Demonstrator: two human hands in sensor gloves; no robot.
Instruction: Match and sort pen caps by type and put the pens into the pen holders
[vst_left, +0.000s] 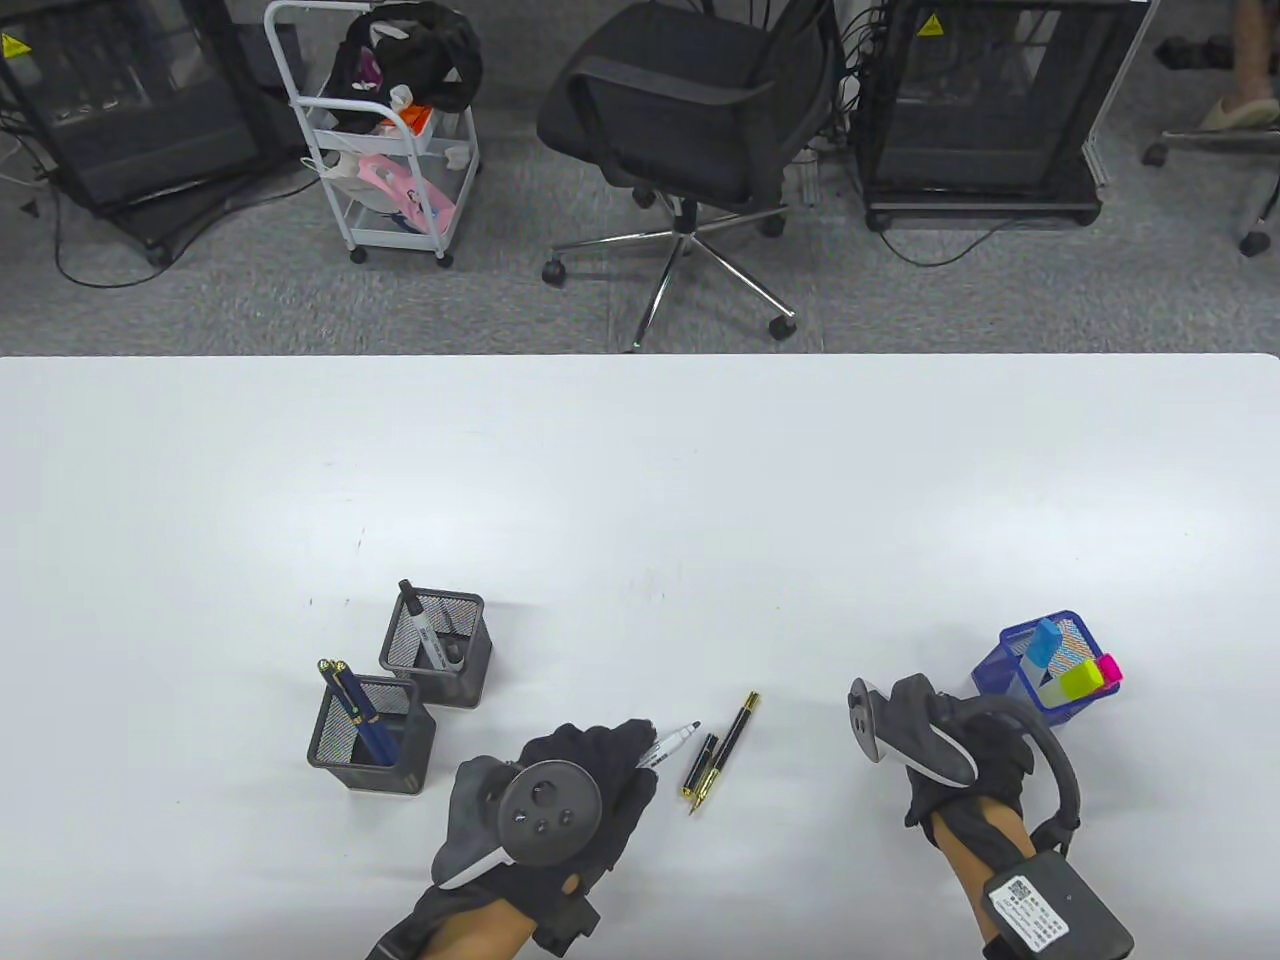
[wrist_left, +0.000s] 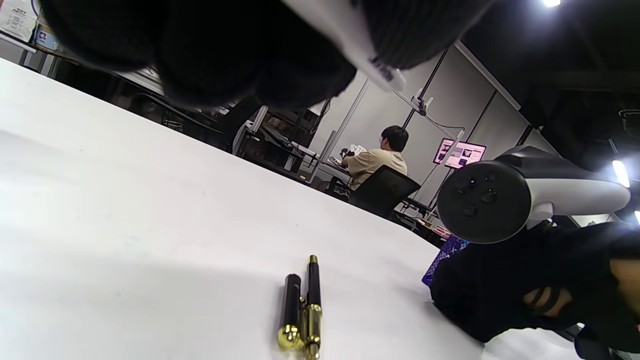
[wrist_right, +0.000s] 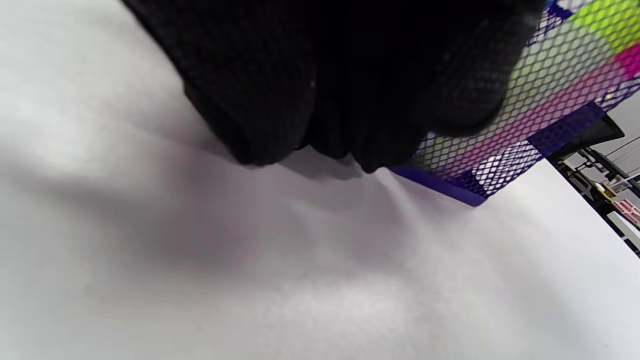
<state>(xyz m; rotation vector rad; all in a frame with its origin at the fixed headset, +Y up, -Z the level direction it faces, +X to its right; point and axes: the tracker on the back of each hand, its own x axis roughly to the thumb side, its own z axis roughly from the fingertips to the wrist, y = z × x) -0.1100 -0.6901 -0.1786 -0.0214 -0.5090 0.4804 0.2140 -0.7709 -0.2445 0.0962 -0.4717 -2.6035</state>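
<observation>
Fingers of the left hand (vst_left: 560, 800) are curling round a white marker (vst_left: 672, 744), whose uncapped tip is pointing up and to the right, away from the palm; in the left wrist view the marker barrel is passing between the dark gloved fingers (wrist_left: 260, 75) at the top edge. Just right of that tip, a black-and-gold pen (vst_left: 722, 753) is lying on the table (vst_left: 640, 500) with its cap (vst_left: 701, 765) alongside, the two touching or nearly so. Their long axes are running roughly parallel to the marker, slanting from lower left to upper right. The left hand is plainly the nearer one to this pair; the right hand (vst_left: 950, 750) is resting well apart to the right, beside the blue holder (vst_left: 1000, 672) with highlighters (vst_left: 1088, 675) in it. Whether the right hand's fingers are straight or curled I cannot tell: the right wrist view is showing only a dark mass of glove above the table. Two black mesh holders are standing to the left: the near one (vst_left: 335, 745) holding blue pens, the far one (vst_left: 455, 680) holding a marker. The marker in hand is probably needing a cap before going into the far holder.
</observation>
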